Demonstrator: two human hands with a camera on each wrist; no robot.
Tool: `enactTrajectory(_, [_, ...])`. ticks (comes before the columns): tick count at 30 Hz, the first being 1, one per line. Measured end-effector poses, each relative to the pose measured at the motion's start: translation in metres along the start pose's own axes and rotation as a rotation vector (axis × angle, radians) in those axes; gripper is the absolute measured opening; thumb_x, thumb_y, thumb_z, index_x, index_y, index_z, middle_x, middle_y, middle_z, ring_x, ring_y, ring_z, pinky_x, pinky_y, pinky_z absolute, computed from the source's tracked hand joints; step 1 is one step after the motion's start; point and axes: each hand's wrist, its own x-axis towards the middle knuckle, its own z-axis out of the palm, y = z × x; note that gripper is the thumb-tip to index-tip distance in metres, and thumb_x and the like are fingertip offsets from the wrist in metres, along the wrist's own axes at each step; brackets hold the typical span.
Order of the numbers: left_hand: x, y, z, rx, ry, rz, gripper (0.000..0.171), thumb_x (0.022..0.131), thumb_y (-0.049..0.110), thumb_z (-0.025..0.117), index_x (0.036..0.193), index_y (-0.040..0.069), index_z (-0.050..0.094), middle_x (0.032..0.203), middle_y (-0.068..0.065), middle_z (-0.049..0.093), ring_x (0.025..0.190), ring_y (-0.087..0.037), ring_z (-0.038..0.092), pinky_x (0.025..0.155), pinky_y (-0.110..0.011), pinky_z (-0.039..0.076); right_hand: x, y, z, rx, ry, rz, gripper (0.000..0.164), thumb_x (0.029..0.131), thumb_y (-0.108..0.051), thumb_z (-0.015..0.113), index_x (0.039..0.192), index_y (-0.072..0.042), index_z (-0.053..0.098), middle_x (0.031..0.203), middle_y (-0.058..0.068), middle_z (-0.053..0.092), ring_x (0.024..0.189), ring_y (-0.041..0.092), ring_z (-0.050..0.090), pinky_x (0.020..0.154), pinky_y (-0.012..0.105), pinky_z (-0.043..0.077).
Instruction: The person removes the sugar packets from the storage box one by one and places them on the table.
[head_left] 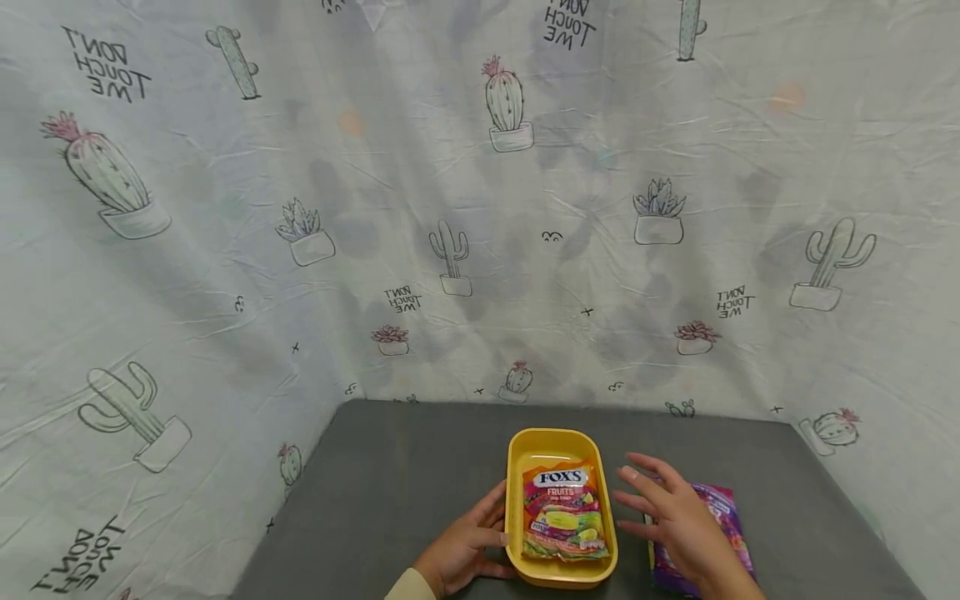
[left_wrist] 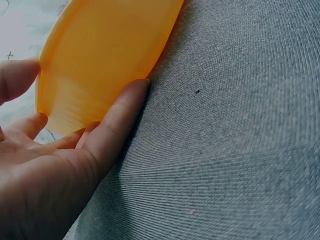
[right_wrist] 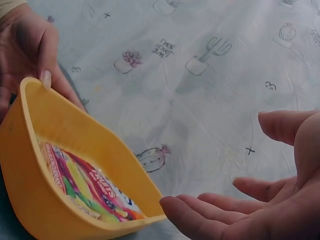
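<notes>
A yellow plastic tray [head_left: 562,577] with rounded corners stands on the dark table. Inside it lies a shiny bag of Fox's fruit candy [head_left: 564,512], also visible in the right wrist view. My left hand [head_left: 470,537] holds the tray's left side, its thumb at the rim and its fingers along the outer wall [left_wrist: 110,45]. To the right of the tray, my right hand [head_left: 675,517] is spread with nothing in it. A purple packet [head_left: 723,508] lies on the table, partly hidden by that hand.
The dark grey table [head_left: 405,458] has a ribbed, fabric-like surface in the left wrist view. Pale cloth [head_left: 555,275] printed with cacti encloses it at the back and sides.
</notes>
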Motion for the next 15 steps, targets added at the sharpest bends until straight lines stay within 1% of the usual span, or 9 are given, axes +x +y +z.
enactTrajectory(3, [0.0,0.0,0.0,0.005,-0.003,0.002,0.077,0.092,0.003,0.05,0.155,0.026,0.014,0.156,-0.013,0.018,0.133,-0.034,0.032,0.077,-0.062,0.046,0.001,-0.001,0.003,0.001,-0.017,-0.003,0.076,0.085,-0.049,0.065,0.143,-0.013,0.033,0.143,0.023,0.034,0.121,0.045,0.046,0.079,0.053,0.051])
enactTrajectory(6, [0.0,0.0,0.0,0.007,-0.005,0.0,0.076,0.092,0.004,0.05,0.155,0.026,0.014,0.157,-0.012,0.017,0.133,-0.034,0.031,0.077,-0.062,0.046,0.003,0.0,0.007,0.002,-0.051,-0.004,0.072,0.088,-0.047,0.063,0.143,-0.012,0.033,0.142,0.025,0.033,0.121,0.047,0.045,0.079,0.056,0.049])
enactTrajectory(11, [0.0,0.001,-0.001,-0.001,-0.003,-0.006,0.076,0.092,0.005,0.05,0.155,0.027,0.014,0.156,-0.012,0.017,0.132,-0.034,0.034,0.078,-0.062,0.046,0.005,0.005,0.014,-0.016,-0.105,0.017,0.075,0.09,-0.047,0.061,0.146,-0.011,0.027,0.142,0.03,0.03,0.12,0.049,0.044,0.079,0.059,0.048])
enactTrajectory(15, [0.001,0.001,-0.001,-0.007,-0.006,-0.008,0.076,0.093,0.004,0.05,0.155,0.027,0.014,0.157,-0.012,0.017,0.132,-0.034,0.034,0.078,-0.062,0.046,0.006,0.009,0.02,-0.021,-0.127,0.026,0.078,0.09,-0.048,0.06,0.147,-0.008,0.025,0.143,0.032,0.029,0.122,0.051,0.041,0.079,0.06,0.047])
